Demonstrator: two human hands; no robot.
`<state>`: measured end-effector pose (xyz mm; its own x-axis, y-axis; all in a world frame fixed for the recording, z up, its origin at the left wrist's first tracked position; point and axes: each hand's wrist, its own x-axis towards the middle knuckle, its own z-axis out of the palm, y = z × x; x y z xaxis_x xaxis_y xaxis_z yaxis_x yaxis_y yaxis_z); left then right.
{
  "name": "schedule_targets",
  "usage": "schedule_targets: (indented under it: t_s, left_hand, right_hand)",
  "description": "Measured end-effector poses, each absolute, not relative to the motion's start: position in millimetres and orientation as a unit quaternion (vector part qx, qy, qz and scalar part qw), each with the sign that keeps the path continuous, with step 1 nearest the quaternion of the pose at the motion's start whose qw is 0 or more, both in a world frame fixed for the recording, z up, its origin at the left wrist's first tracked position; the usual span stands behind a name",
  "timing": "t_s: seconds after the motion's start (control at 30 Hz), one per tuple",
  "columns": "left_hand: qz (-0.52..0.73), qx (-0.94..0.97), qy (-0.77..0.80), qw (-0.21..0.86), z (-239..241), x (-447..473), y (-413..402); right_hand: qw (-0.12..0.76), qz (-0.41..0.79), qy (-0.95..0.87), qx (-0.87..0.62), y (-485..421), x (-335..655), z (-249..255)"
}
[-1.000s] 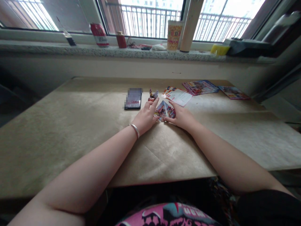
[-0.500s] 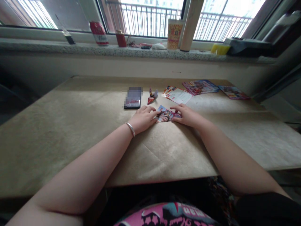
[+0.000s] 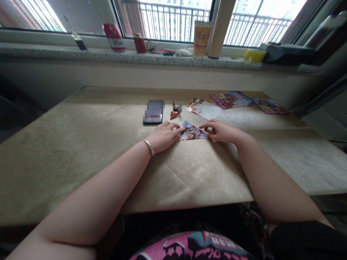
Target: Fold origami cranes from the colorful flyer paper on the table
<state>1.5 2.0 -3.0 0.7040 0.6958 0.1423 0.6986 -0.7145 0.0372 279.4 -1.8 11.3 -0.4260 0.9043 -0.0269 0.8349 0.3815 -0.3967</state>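
Note:
A colourful printed paper [image 3: 193, 132] lies folded flat on the brown table [image 3: 81, 144]. My left hand [image 3: 164, 136], with a silver bracelet at the wrist, presses its fingertips on the paper's left edge. My right hand [image 3: 221, 131] rests on the right edge, its fingers curled and pressed down on the fold. Just beyond the hands sits a small folded paper figure [image 3: 175, 109] in red and dark colours, touched by neither hand.
A dark phone [image 3: 153, 112] lies left of the figure. Printed leaflets [image 3: 205, 109] and booklets [image 3: 231, 99] [image 3: 269, 106] lie at the back right. The windowsill [image 3: 54, 54] holds a red can [image 3: 114, 37], a patterned cup [image 3: 201, 39], a wooden post and small items.
The paper, raised into a peak between my hands a second ago, now lies flattened on the table. My right hand has slid right along its edge.

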Motion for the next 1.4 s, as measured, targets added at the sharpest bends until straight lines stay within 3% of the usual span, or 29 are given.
schedule_targets:
  t_s: [0.23, 0.57, 0.8, 1.0, 1.4]
  left_hand:
    - [-0.110, -0.905, -0.410, -0.021, -3.1, 4.3, 0.6]
    - [-0.264, -0.865, -0.423, -0.063, 3.0, 7.2, -3.1]
    - [-0.259, -0.897, -0.357, -0.008, 6.2, 10.8, -6.6]
    - [-0.205, -0.941, -0.265, -0.044, 5.2, 10.8, -7.1]
    - [-0.120, -0.949, -0.286, -0.052, 14.3, 10.3, -15.7]
  right_hand:
    - [0.162, 0.160, -0.823, -0.521, -4.8, 266.1, 9.3]
    - [0.256, 0.114, -0.808, -0.518, -13.1, 251.8, 14.5]
    - [0.195, 0.095, -0.854, -0.472, -17.3, 252.8, 18.3]
    - [0.150, 0.111, -0.865, -0.466, -18.8, 250.8, 17.9]
    - [0.138, 0.155, -0.873, -0.442, -13.7, 255.4, 13.4]
